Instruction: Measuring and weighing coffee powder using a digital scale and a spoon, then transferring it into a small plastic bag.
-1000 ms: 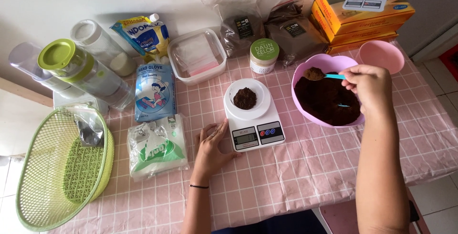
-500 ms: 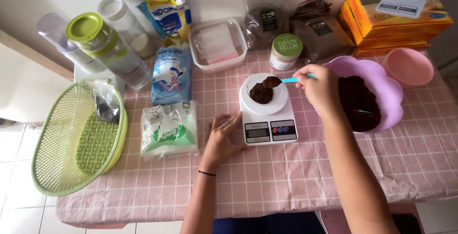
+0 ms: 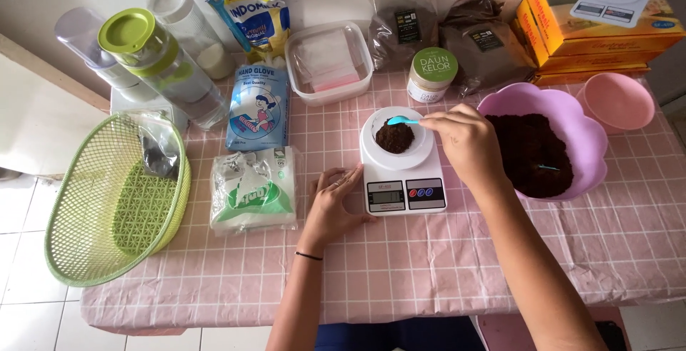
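Note:
A white kitchen scale (image 3: 402, 179) stands on the pink checked tablecloth (image 3: 443, 265), with a small mound of dark brown powder (image 3: 394, 137) on its round platform. My right hand (image 3: 463, 140) holds a small turquoise spoon (image 3: 402, 120) whose tip rests over the mound. My left hand (image 3: 333, 201) lies flat on the cloth, fingers apart, just left of the scale's front corner. To the right of the scale a lilac scalloped bowl (image 3: 586, 140) holds more of the dark powder (image 3: 532, 152).
A green mesh basket (image 3: 107, 201) hangs over the left table edge. A white pouch (image 3: 254, 190), blue glove packet (image 3: 259, 108), clear tub (image 3: 327, 61), small jar (image 3: 432, 73), bottles (image 3: 161, 65), dark powder bags (image 3: 443, 33), orange boxes (image 3: 600, 26) and a pink cup (image 3: 616, 101) surround the scale.
My right hand carried the spoon from the lilac bowl over to the scale and tipped powder onto the mound. My left hand stayed beside the scale. The camera view shifted slightly.

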